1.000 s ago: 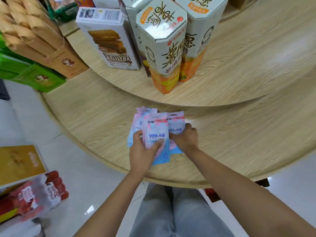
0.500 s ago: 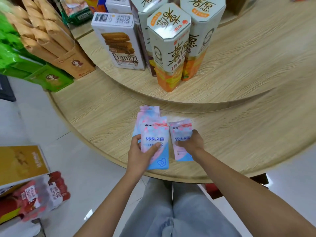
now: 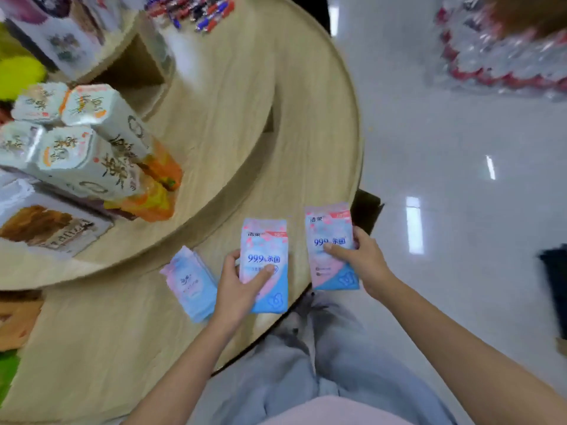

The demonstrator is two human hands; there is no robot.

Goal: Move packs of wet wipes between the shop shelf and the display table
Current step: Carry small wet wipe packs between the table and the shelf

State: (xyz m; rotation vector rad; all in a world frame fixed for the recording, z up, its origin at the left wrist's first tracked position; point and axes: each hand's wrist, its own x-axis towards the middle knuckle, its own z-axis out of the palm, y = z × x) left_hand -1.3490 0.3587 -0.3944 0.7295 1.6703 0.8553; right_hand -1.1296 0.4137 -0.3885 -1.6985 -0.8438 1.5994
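Filling the left of the view, the round wooden desk (image 3: 291,124) carried a raised upper tier (image 3: 214,96); tall snack boxes (image 3: 92,148) stood on that tier, blurred; the left hand (image 3: 242,289) pinched the middle pack (image 3: 265,240) of wet wipes, thumb on its front, fingers at its left edge, above the lower tier near the desk's rim; the right hand (image 3: 365,262) pinched the right pack (image 3: 328,228) in the mirrored way, over the rim itself; these packs were apart; the loose pack (image 3: 190,280) lay flat on the lower tier, just beside the left hand.
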